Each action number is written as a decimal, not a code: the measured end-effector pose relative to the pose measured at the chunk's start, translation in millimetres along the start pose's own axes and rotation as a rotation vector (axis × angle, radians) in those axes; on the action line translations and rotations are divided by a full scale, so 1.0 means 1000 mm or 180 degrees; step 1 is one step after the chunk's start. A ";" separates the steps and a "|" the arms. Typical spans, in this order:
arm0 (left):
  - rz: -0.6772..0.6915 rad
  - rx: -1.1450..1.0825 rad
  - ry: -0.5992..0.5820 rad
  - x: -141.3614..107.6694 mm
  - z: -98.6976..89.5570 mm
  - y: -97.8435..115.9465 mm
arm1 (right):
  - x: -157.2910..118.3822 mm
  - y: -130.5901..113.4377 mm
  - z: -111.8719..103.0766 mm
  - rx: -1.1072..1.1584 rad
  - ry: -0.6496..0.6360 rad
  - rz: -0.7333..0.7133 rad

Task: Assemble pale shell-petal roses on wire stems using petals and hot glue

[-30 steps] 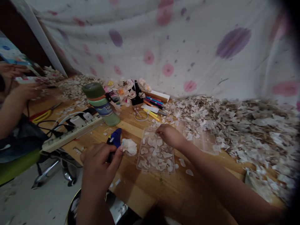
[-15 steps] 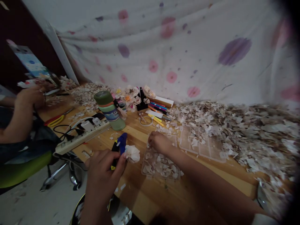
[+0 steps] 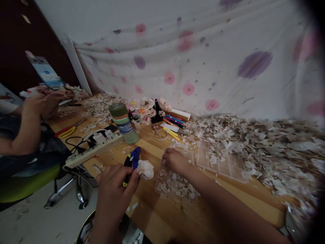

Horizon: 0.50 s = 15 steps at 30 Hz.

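My left hand (image 3: pixel 115 189) pinches a white artificial flower (image 3: pixel 146 169) between thumb and fingers. Just behind its fingertips is a blue tool with black and yellow parts (image 3: pixel 136 157); whether the hand touches it I cannot tell. Over the far left part of a clear plastic box (image 3: pixel 157 189), my right hand (image 3: pixel 176 161) reaches down with curled fingers. Pale dried petals (image 3: pixel 175 186) lie loose in that box. The right fingertips are partly hidden, so what they grip does not show.
Behind stand a green bottle (image 3: pixel 124 125) and a power strip (image 3: pixel 93 152). Pens (image 3: pixel 174 120) and paper-like flowers (image 3: pixel 146 108) sit by the curtain. An open divided tray (image 3: pixel 228 167) adjoins a large petal heap (image 3: pixel 266 145). At left, another person's arm (image 3: pixel 31 118) works near scissors (image 3: pixel 68 130).
The view has shifted slightly, so the scene sits lower and further right. My left hand still holds the flower, and my right hand stays at the petal box.
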State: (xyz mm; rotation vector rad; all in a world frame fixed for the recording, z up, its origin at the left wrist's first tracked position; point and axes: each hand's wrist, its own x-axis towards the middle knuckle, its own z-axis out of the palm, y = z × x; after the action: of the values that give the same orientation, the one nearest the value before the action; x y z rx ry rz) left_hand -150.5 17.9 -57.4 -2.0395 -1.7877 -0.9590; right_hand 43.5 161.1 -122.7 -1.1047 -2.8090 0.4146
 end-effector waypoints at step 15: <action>-0.0018 0.0161 0.0029 -0.003 -0.001 -0.004 | -0.018 0.030 -0.019 0.0417 0.0257 0.0159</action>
State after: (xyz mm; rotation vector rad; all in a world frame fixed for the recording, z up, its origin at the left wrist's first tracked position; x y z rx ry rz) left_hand -154.6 15.8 -59.1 -1.9975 -1.7955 -0.9138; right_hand 80.2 174.1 -113.2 -1.1388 -2.6476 0.5372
